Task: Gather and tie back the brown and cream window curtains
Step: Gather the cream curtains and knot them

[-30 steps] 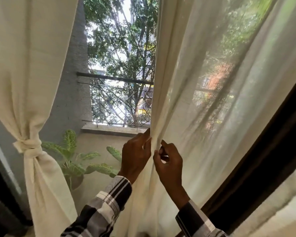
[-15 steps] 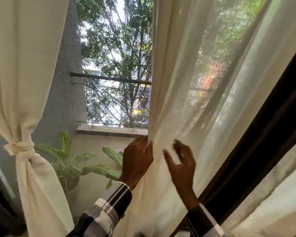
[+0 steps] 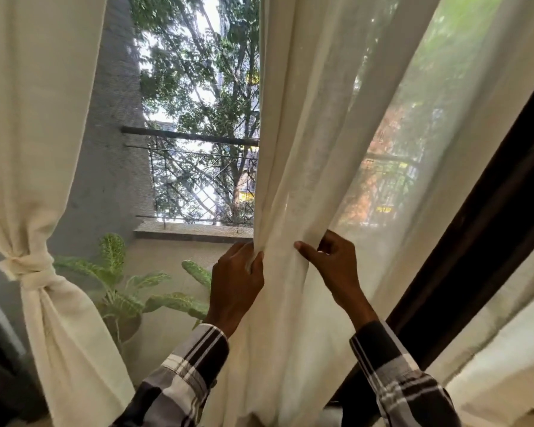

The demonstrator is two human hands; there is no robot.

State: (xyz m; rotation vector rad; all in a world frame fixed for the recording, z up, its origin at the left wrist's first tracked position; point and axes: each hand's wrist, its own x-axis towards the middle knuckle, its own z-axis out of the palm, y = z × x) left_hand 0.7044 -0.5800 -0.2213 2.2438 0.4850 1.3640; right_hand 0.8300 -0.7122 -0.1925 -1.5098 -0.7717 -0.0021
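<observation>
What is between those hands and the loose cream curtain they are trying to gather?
Nothing visible. The left hand already grips the gathered edge of the loose cream curtain, and the right hand pinches a fold of it just beside. The potted plant stands outside, behind the cloth, not in the way.

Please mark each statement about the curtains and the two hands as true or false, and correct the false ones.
1. The left cream curtain is already tied. True.
2. The left hand grips the edge of the right cream curtain. True.
3. The right hand holds the potted plant. False: it pinches a fold of the right curtain.
4. The right curtain is tied back. False: it hangs loose.
5. A dark frame stands to the right of the right curtain. True.
</observation>
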